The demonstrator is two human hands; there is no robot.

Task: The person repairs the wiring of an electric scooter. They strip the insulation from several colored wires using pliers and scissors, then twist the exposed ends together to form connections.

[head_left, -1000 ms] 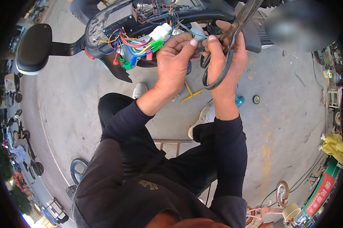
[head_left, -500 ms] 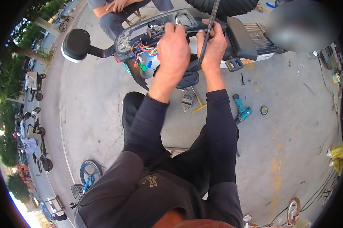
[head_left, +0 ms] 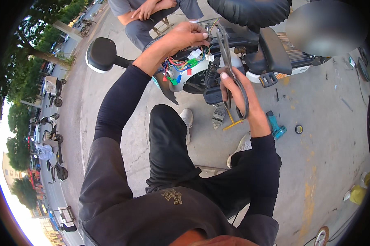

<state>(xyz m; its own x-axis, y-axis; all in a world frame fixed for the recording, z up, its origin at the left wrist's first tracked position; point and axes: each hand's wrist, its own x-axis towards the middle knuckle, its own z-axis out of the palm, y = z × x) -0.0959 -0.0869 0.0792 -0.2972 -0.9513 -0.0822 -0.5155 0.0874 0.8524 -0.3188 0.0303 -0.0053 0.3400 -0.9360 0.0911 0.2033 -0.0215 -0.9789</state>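
Note:
My left hand [head_left: 185, 37] reaches over the opened body of an electric scooter [head_left: 234, 41], fingers closed in a pinch. Thin wires [head_left: 213, 25] stand up beside its fingertips, and they seem to be what it grips. In my right hand [head_left: 246, 92] is a pair of long dark scissors [head_left: 226, 53]. Its thumb and fingers are at the looped handles, and the blades point up toward the wires, close to my left fingertips. Below my left wrist hangs a bundle of coloured wires with plug connectors [head_left: 189, 63] in red, green, blue and white.
Another person's folded hands [head_left: 152, 7] are at the far side. On the ground lie a teal power drill [head_left: 277, 126], a roll of tape [head_left: 299, 129], a yellow T-handle tool [head_left: 233, 124] and a grey box-like part [head_left: 218, 117]. A scooter mirror [head_left: 101, 54] juts out left.
My hands have drawn apart, the left outward and the right nearer my body. The scissors have swung round, so their loops now show. The view has shifted, and the hanging connectors are more exposed.

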